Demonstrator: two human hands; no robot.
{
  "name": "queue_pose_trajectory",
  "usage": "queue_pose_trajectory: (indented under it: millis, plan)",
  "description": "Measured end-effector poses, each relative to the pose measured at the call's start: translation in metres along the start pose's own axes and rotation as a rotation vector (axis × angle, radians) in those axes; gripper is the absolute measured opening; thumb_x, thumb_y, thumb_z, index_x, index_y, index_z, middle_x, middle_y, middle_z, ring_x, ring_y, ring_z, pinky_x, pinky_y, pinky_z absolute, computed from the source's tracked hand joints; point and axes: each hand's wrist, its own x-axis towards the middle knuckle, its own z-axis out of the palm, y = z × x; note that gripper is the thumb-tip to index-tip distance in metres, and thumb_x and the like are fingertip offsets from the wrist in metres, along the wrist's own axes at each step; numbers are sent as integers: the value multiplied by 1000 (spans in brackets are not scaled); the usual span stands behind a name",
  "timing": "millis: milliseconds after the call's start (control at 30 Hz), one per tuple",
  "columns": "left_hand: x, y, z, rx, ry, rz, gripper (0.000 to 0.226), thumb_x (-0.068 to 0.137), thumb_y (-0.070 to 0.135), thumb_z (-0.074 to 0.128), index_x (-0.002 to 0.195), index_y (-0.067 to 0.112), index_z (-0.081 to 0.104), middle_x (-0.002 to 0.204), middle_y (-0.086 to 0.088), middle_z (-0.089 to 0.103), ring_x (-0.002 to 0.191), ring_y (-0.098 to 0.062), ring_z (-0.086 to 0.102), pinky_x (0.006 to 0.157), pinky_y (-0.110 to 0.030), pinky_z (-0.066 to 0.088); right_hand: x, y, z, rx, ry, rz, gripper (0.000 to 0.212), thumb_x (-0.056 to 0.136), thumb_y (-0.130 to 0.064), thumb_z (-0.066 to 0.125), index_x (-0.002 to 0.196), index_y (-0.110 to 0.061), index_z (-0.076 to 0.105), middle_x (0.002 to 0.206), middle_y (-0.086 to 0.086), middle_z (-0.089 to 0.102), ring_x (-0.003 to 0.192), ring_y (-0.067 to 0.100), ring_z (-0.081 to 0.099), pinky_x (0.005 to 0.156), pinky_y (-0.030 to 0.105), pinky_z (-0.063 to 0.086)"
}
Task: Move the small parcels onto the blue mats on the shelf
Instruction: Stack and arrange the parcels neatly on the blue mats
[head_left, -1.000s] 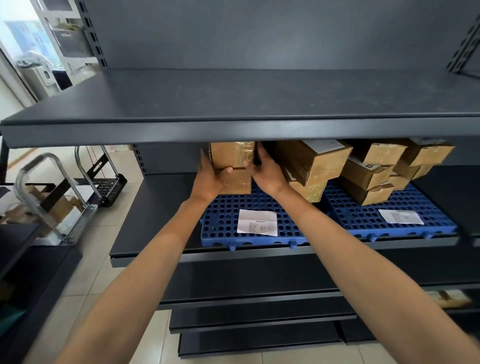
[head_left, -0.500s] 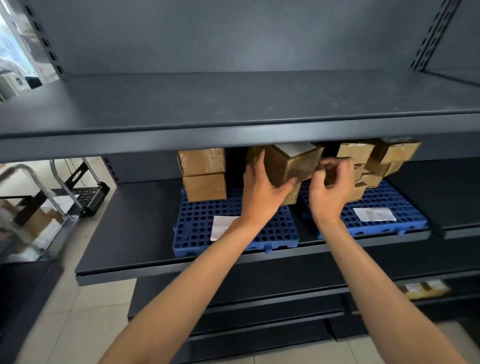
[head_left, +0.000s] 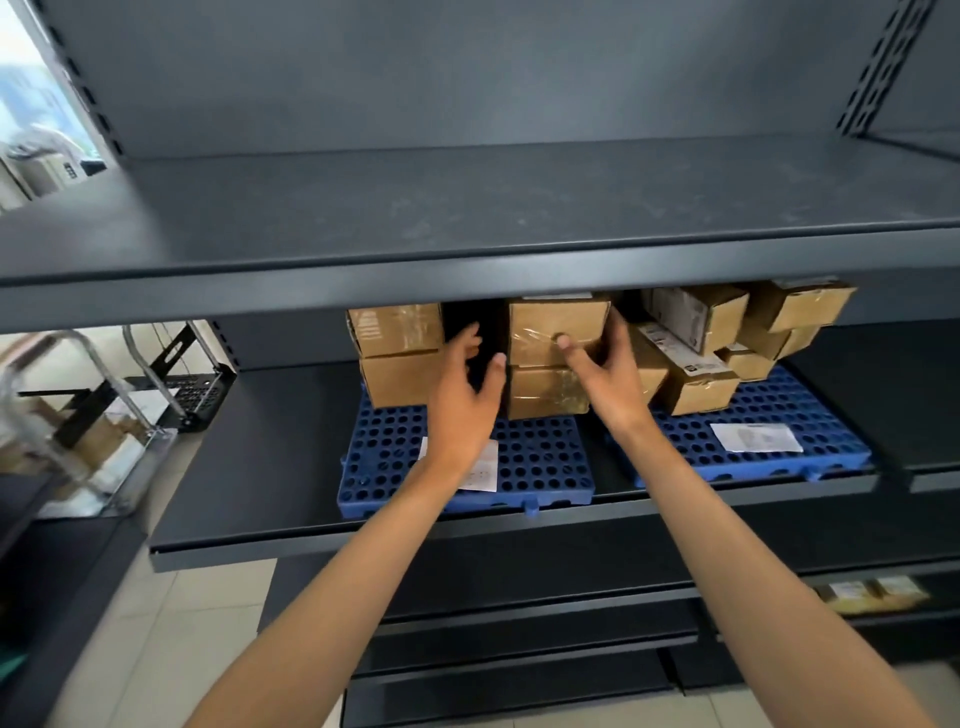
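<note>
Two blue perforated mats lie on the dark middle shelf, the left mat (head_left: 535, 457) and the right mat (head_left: 810, 415). On the left mat stand two stacks of brown cardboard parcels, a left stack (head_left: 397, 353) and a middle stack. My right hand (head_left: 605, 384) grips the top parcel of the middle stack (head_left: 556, 330) from its right side, thumb on the front face. My left hand (head_left: 465, 400) hovers open in the gap between the two stacks, touching nothing I can make out. A jumbled pile of parcels (head_left: 717, 343) sits on the right mat.
An upper shelf (head_left: 467, 260) overhangs the parcels closely. White paper labels lie on both mats, one (head_left: 756, 437) on the right mat. A metal hand trolley (head_left: 104, 415) with boxes stands on the floor at left. Lower shelves (head_left: 519, 623) jut out below.
The tilted parcel both hands held half a second ago now sits level on top of the middle stack. My left hand has come off it and moved left; the right stays on it.
</note>
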Motion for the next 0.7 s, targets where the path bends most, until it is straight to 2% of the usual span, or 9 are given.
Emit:
queue_pose_trajectory:
  millis: [100,167,200,267,333,400,467,567,700]
  plan:
    - [7,-3,-42,-71,379,178,30,90,20,59,119,24,52,107,9,57,99,-12,57,88,-41,50,3,4,2,-33,-51,5,78,84,-41,73,148,-27,31,134,-9,56,123,7,52,108,42,42]
    - [22,-14,-67,-37,539,144,39,86,22,64,122,22,48,115,-2,52,107,-19,52,96,-44,44,5,6,2,-30,-64,6,74,85,-37,73,146,-25,34,132,-10,57,121,4,53,108,42,42]
    - [30,-21,-77,-9,529,58,53,84,32,69,130,21,42,127,-7,46,119,-21,46,105,-43,39,5,7,2,-26,-75,4,73,85,-35,73,146,-25,34,131,-11,57,120,1,52,108,41,42]
    - [44,-34,-92,-16,342,-161,96,75,53,76,149,22,23,153,-5,24,142,-18,24,119,-33,20,3,10,2,-21,-95,-2,75,87,-33,72,148,-25,30,135,-9,54,122,1,50,109,41,40]
    - [55,-46,-101,-80,116,-257,117,67,58,81,154,24,9,160,-1,14,147,-14,16,118,-31,15,4,13,4,-17,-105,-5,77,87,-33,71,150,-26,28,140,-5,51,128,9,48,110,44,38]
    - [64,-56,-104,-160,-53,-258,103,71,45,84,150,22,23,151,-2,38,138,-13,39,116,-40,32,8,13,8,-21,-117,-3,80,86,-33,72,151,-28,25,143,-5,49,131,13,45,112,46,37]
    - [68,-62,-102,-191,-109,-289,81,75,33,84,140,20,38,134,-1,57,121,-13,57,107,-44,45,12,12,15,-32,-133,-3,82,87,-29,71,152,-30,21,145,-4,46,134,13,43,113,46,34]
    - [69,-71,-103,-223,-120,-297,72,76,30,83,135,19,44,126,-2,63,114,-15,62,103,-45,48,19,8,27,-22,-149,16,82,89,-21,69,153,-29,18,145,-4,46,134,12,41,114,44,34]
    - [64,-72,-106,-219,-221,-283,82,71,46,83,139,28,41,127,7,62,114,-6,61,100,-37,50,26,2,42,-41,-205,36,80,91,-16,66,153,-32,19,144,-3,48,134,14,43,113,45,35]
